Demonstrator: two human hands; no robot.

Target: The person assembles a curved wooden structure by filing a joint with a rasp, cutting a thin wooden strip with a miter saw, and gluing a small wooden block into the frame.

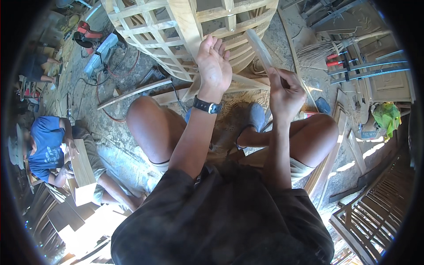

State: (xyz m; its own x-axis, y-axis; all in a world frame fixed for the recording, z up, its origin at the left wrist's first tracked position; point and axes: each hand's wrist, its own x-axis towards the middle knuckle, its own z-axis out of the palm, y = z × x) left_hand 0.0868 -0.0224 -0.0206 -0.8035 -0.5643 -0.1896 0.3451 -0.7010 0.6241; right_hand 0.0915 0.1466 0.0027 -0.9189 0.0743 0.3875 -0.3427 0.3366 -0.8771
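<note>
In front of me stands a curved lattice frame of pale wood (186, 26), built from crossing slats with a broad flat board down its middle. My left hand (214, 68) is raised against its lower part, palm turned up and fingers loosely bent apart; I see nothing in it. Whether its fingertips touch the slats I cannot tell. My right hand (286, 90) is closed around the lower end of a long, flat, pale strip (259, 47). The strip tilts up and leftward, its far end beside the frame's right side.
At left, a person in a blue shirt (46, 141) sits holding a wooden board (83, 170). A red power tool (88, 32) and hoses lie at far left. On the right are a twig broom (320, 51), bar clamps (371, 73) and a slatted wooden rack (375, 216).
</note>
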